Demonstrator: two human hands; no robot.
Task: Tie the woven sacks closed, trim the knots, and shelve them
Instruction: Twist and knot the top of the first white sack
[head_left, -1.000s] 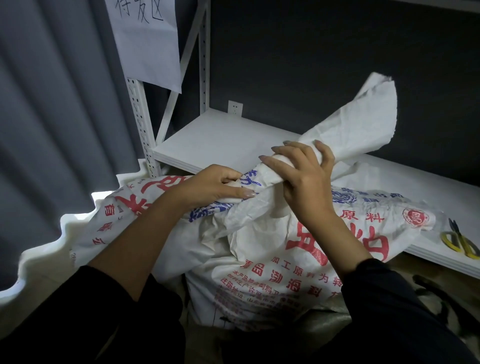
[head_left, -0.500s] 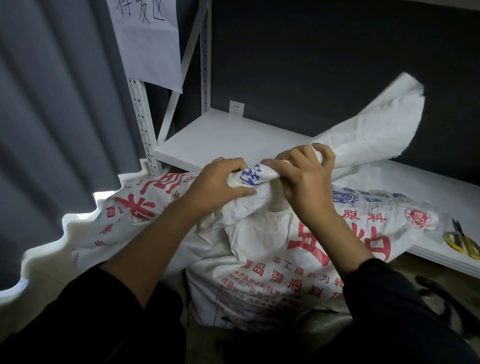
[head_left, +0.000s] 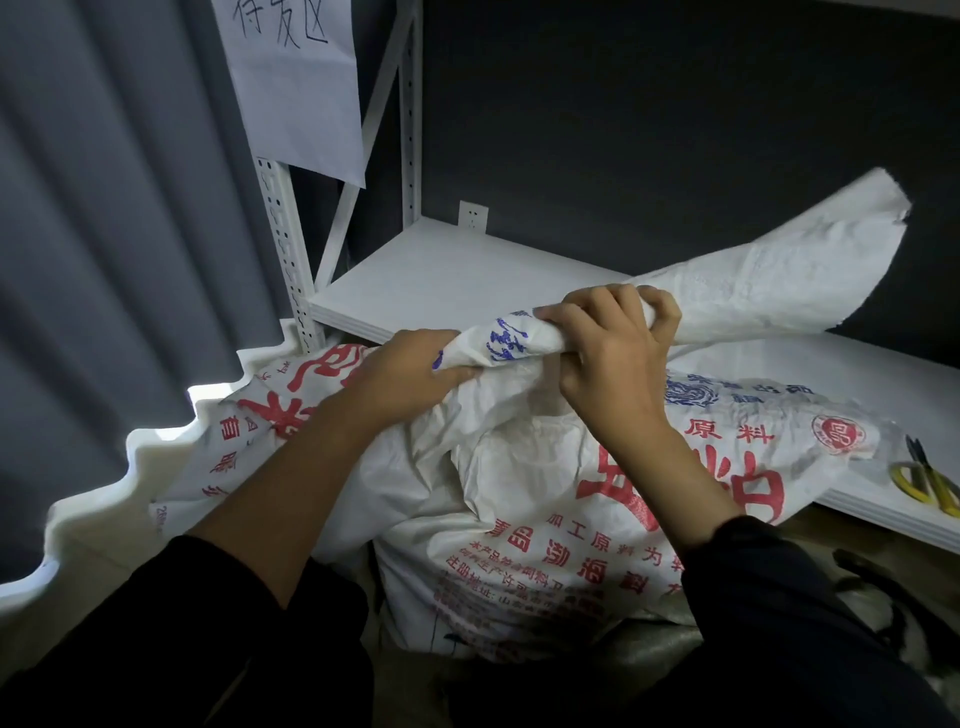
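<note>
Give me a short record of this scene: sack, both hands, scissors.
sack: white woven, red print, no knot visible
left hand: grips the twisted neck
right hand: grips the neck beside the left
loose end: flares right, over the shelf
scissors: yellow handles, on the shelf, untouched

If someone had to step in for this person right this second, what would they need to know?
Left hand: grips the gathered mouth of the woven sack.
Right hand: curled round the twisted neck beside it; the loose end fans out to the right.
Scissors: lie on the shelf, far right, no hand on them.
Done: mouth gathered and twisted.
Left: tie the knot, trim it, shelve the sack.
</note>
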